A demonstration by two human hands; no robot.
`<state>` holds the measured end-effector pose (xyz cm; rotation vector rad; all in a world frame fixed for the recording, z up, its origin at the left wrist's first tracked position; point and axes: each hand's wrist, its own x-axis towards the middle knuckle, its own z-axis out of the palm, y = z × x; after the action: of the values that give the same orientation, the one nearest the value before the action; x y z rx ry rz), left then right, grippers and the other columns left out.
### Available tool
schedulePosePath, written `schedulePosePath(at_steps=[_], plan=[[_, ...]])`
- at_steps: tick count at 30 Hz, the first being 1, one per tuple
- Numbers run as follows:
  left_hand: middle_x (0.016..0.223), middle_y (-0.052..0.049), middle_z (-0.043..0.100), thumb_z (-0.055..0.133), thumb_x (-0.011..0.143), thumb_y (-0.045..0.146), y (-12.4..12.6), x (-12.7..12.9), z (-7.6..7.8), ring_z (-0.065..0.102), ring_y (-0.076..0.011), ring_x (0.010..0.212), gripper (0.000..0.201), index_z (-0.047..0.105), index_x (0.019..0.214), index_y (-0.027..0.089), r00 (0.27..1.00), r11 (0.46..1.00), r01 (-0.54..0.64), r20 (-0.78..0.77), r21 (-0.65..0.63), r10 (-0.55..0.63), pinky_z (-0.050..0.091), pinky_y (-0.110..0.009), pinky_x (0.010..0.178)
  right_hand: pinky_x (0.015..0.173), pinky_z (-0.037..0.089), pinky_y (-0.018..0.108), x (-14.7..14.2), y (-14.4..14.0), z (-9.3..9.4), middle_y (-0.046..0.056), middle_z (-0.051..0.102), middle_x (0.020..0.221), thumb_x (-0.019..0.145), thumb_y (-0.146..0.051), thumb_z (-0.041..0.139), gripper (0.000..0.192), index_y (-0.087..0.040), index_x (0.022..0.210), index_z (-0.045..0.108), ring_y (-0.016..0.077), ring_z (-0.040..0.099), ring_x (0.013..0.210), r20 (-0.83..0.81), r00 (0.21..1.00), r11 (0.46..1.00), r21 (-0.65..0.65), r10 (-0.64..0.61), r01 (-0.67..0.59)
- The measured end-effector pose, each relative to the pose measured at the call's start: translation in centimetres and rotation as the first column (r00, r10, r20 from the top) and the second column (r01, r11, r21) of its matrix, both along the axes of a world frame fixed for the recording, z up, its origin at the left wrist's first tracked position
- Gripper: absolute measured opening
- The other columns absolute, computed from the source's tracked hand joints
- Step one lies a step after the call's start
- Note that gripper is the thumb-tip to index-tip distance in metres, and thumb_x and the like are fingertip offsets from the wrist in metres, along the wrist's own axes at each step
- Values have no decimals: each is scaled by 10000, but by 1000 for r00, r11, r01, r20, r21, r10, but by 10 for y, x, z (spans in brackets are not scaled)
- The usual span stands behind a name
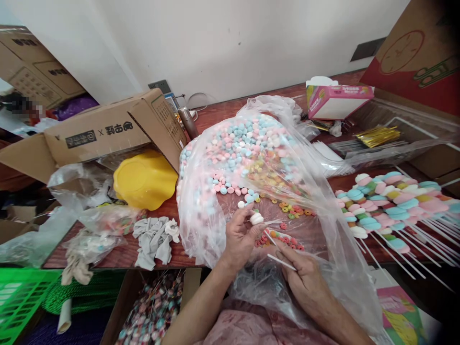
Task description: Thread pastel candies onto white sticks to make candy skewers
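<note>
Two white sticks (282, 262) are gripped in the right hand (304, 270); the left hand (240, 235) pinches a white marshmallow (256, 219). Align the upper stick (270, 237) with its centre.

Single head view, close above table (122, 256), facing forward and down, wall (230, 48) beyond.

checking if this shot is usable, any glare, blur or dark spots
Head view: glare streaks the clear plastic bag, though the white marshmallow in the left hand shows clearly; head view: darkness at upper right beside the brown-and-red box, soft small print on the pink box, a pixelated patch at far left.
</note>
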<state>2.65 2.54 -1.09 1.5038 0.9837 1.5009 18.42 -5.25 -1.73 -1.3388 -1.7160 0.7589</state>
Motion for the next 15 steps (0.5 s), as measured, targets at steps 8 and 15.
schedulePosePath(at_steps=[8, 15], plan=[[1044, -105, 779, 668, 902, 233, -15, 9, 4, 732, -218, 949, 262, 753, 1149, 213, 965, 990, 99, -252, 100, -71, 588, -346, 880, 637, 554, 284, -1, -8, -4, 19, 688, 677, 963, -243, 411, 410, -201, 1195, 747, 164, 623, 590, -114, 992, 996, -77, -50, 42], [978, -78, 786, 555, 974, 312, -10, 27, 14, 730, -198, 846, 307, 730, 1206, 211, 891, 932, 345, -273, -112, -363, 583, -307, 783, 521, 436, 252, 27, -8, -16, -21, 585, 579, 948, -292, 453, 350, -175, 1105, 743, 147, 509, 501, -106, 970, 968, -145, -221, 204]])
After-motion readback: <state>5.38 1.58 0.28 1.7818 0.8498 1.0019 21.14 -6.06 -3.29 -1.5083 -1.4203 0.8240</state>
